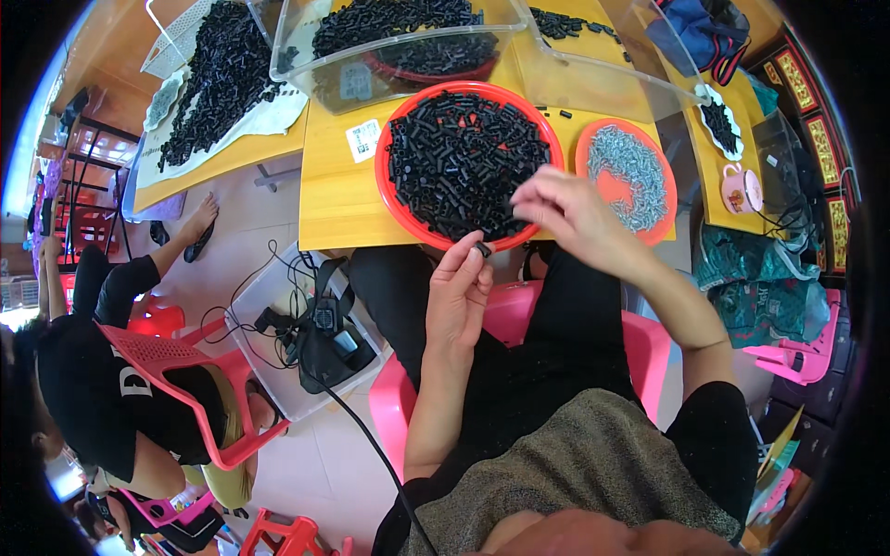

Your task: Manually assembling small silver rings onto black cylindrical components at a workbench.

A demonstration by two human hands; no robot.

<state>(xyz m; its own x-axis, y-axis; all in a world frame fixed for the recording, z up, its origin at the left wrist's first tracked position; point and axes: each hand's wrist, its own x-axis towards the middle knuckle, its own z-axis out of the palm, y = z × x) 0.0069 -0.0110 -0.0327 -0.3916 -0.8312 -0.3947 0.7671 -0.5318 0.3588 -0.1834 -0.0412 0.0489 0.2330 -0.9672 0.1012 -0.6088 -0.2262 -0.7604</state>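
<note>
In front of me a round red basin (554,130) is heaped with small black cylindrical pieces (464,167). My left hand (454,289) is raised at the basin's near rim, pinching one small black cylindrical piece (483,249) between thumb and fingertips. Over the basin's right edge, my right hand (567,215) has its fingers bent and drawn together; whatever they hold, if anything, is too small to tell. Right of the basin lies an orange-red oval tray (607,190) carrying many small silvery metal pieces (630,167), close behind my right wrist.
Clear plastic bins (408,57) stand behind the basin on the yellow table (338,208). More black pieces (222,79) cover a table at left. A pink mug (742,190) sits at right. Below, a white crate (264,301) holds cables; a person (102,389) sits at left.
</note>
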